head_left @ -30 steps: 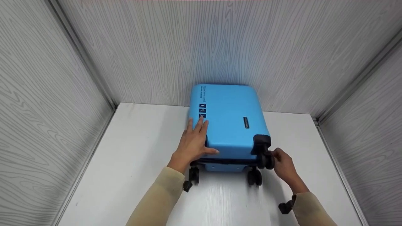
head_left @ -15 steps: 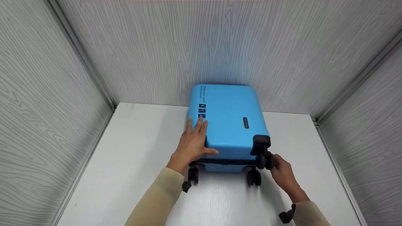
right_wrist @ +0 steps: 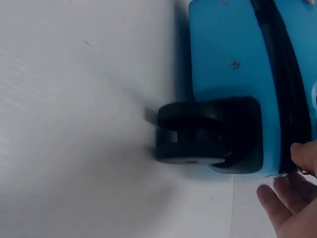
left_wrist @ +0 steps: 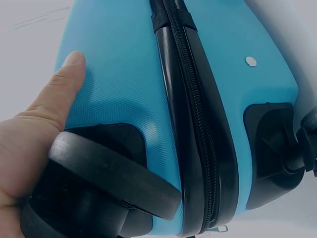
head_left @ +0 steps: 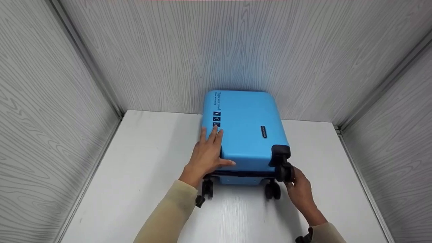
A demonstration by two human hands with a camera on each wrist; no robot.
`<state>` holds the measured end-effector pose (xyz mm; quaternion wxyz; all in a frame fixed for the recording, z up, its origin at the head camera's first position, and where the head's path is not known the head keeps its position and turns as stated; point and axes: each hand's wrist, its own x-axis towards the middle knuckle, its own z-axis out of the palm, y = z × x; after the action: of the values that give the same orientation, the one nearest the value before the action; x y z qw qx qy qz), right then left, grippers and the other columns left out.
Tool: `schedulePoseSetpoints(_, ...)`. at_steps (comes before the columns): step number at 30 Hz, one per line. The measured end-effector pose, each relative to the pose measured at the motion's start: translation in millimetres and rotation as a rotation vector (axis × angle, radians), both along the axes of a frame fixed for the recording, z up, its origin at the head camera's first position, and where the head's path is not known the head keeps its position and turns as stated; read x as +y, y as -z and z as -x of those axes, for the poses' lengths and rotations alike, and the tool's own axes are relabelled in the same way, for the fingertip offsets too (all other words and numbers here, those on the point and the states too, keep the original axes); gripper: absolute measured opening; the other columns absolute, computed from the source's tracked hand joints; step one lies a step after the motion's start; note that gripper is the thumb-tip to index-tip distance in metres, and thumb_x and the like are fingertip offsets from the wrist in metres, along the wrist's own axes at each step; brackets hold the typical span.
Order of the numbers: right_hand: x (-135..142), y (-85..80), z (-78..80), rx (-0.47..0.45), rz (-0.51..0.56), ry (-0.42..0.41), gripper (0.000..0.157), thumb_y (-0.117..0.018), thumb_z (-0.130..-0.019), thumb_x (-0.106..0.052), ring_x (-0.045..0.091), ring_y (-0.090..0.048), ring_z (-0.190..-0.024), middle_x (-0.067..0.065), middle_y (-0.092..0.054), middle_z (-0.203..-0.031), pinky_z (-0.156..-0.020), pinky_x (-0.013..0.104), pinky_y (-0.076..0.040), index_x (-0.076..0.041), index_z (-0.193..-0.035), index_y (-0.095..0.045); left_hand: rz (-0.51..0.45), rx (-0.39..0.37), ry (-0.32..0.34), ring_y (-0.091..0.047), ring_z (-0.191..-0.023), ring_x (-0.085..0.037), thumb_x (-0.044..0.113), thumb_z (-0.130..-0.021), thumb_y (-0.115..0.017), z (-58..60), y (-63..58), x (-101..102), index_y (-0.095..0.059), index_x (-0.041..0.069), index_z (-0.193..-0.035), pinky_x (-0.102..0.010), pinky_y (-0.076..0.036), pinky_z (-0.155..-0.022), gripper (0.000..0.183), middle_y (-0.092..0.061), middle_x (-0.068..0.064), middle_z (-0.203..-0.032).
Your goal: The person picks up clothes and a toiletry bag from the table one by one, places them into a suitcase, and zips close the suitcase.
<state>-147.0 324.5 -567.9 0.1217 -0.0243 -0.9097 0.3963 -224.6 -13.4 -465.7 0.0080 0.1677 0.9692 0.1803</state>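
Note:
A light-blue hard-shell suitcase lies on its back, its black wheels toward me. My left hand rests on its near left corner, fingers spread over the top shell and thumb along the end face. In the left wrist view that thumb presses the blue shell beside a black wheel, and the zipper runs between black trims. My right hand is at the near right corner, partly behind a wheel. The right wrist view shows its thumb and fingers pinching at the zipper edge, on a small shiny zipper pull, mostly hidden.
The suitcase lies on a white tabletop, its far end close to the grey wood-grain back panel. Similar panels stand at the left and right. Two lower wheels jut out toward me.
My right hand has moved down and a little left, from beside the right wheel to partly behind and below it. My left hand and the suitcase stay practically in place.

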Motion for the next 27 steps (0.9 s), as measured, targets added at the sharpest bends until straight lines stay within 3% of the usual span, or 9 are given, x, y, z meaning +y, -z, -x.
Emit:
schedulePoseSetpoints(3,-6.7,2.5,-1.6,0.045,0.000,0.021,0.041,-0.069,-0.097,0.005,0.039,-0.067,-0.114,0.025,-0.066,-0.128,-0.097,0.057,-0.054,0.006,-0.137,-0.059,0.005,0.010,-0.006,-0.004,-0.163,-0.044,0.078,-0.076,-0.078,0.3,0.2,-0.7,-0.019,0.014,-0.171,-0.062,-0.037,-0.120,0.128,-0.012,-0.009,-0.178)
schedulePoseSetpoints(10,-8.5,5.9,-3.3,0.038,0.017,0.023,0.044,-0.065,-0.102,-0.001,0.047,-0.060,-0.128,0.030,-0.059,-0.139,-0.105,0.062,-0.047,0.009,-0.143,-0.053,0.003,0.009,0.004,-0.004,-0.163,-0.044,0.078,-0.077,-0.077,0.4,-0.9,0.0,-0.020,0.013,-0.170,-0.062,-0.039,-0.119,0.127,-0.014,-0.009,-0.178)
schedulePoseSetpoints(20,2.2,6.4,-3.7,0.053,0.018,-0.073,0.044,-0.065,-0.099,0.007,0.040,-0.062,-0.128,0.024,-0.057,-0.145,-0.105,0.058,-0.050,0.004,-0.142,-0.058,0.007,0.003,0.006,-0.004,-0.163,-0.044,0.078,-0.076,-0.078,-0.7,-0.7,-0.1,-0.019,0.014,-0.170,-0.060,-0.039,-0.120,0.128,-0.013,-0.009,-0.178)
schedulePoseSetpoints(27,-1.5,7.6,-3.8,0.062,0.042,-0.065,0.045,-0.065,-0.098,0.008,0.041,-0.059,-0.132,0.025,-0.056,-0.145,-0.106,0.058,-0.049,0.006,-0.142,-0.055,0.008,0.014,0.001,-0.005,-0.163,-0.044,0.079,-0.076,-0.077,0.3,0.3,-0.6,-0.020,0.014,-0.170,-0.062,-0.040,-0.118,0.128,-0.013,-0.008,-0.178)
